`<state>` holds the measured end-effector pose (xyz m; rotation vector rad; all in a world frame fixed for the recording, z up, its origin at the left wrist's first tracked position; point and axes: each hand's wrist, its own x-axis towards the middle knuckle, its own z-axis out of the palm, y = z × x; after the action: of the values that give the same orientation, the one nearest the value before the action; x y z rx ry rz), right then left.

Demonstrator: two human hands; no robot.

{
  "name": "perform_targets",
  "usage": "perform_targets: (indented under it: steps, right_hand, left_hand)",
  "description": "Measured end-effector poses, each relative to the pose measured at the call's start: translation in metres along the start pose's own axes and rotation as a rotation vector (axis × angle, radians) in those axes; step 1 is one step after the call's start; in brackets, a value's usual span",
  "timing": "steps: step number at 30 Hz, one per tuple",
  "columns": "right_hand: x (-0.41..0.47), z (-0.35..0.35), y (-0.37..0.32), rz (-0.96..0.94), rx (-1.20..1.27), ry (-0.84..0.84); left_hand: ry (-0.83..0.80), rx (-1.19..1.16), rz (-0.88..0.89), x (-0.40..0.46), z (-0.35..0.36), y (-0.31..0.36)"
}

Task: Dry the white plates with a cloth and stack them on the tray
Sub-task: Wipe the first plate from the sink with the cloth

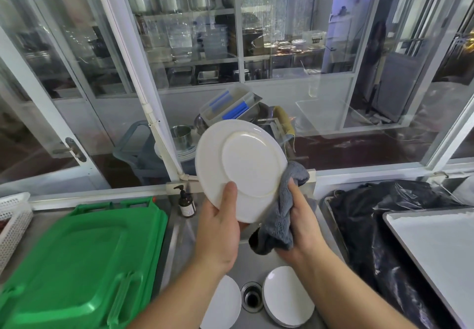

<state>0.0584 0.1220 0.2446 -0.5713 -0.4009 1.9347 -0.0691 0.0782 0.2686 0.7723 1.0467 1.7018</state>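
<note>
a: where's the plate right now?

b: a white plate (241,169) is held up over the sink (179,236), tilted, underside toward the camera; the left hand (218,233) grips its lower rim, thumb curled onto the back and the other fingers hidden behind; the right hand (298,223) holds a bunched grey cloth (278,216) against the plate's right edge, fingers wrapped round the cloth.

a: so how to dry it well?

b: i'd say spread the cloth flatter first; bunched like that it only meets the rim; then wipe round the foot ring, where water likely sits, and turn the plate with the left hand rather than chasing it with the cloth.

a: and the front?

b: can't see that face from here; i'd guess it needs a pass too; keep the grip firm, since a wet rim may slip.

a: what's left?

b: two more white plates (287,295) lie in the sink either side of the drain (252,296); the tray (436,239) sits to the right, with no plate visible on it, so this looks early.
</note>
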Motion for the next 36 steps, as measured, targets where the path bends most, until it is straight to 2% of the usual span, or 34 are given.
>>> perform_targets:
  steps: [3, 7, 9, 14, 20, 24, 26, 32, 36]
  right_hand:
    - [-0.003, -0.011, -0.005, 0.026, -0.006, 0.044]
    - [-0.001, -0.02, -0.033, -0.052, -0.175, 0.112]
    - [-0.001, -0.019, -0.047, -0.035, -0.207, 0.088]
    - [-0.004, -0.011, -0.069, 0.027, -0.391, -0.01]
    - [-0.001, 0.002, -0.052, -0.148, -0.424, 0.09]
    - [-0.011, 0.012, -0.02, 0.01, -0.279, 0.113]
    - [-0.015, 0.014, -0.007, 0.042, -0.179, 0.118]
    - [-0.013, 0.003, -0.014, 0.059, -0.153, 0.143]
    - [-0.009, 0.004, -0.038, 0.02, -0.226, 0.195]
  left_hand:
    - [-0.054, 0.008, -0.048, -0.005, -0.004, -0.003]
    - [-0.074, 0.002, -0.159, 0.007, -0.021, 0.022]
    - [-0.075, 0.044, -0.205, 0.016, -0.026, 0.041]
    - [-0.195, 0.189, -0.294, 0.018, -0.031, 0.07]
    - [-0.121, 0.153, -0.103, 0.008, -0.025, 0.049]
    - [-0.008, 0.249, 0.073, -0.001, -0.015, 0.025]
    - [0.033, 0.264, 0.099, -0.006, -0.012, 0.015]
    - [-0.034, 0.037, -0.072, -0.013, -0.017, 0.007]
    - [-0.095, -0.105, -0.202, -0.001, -0.024, 0.032]
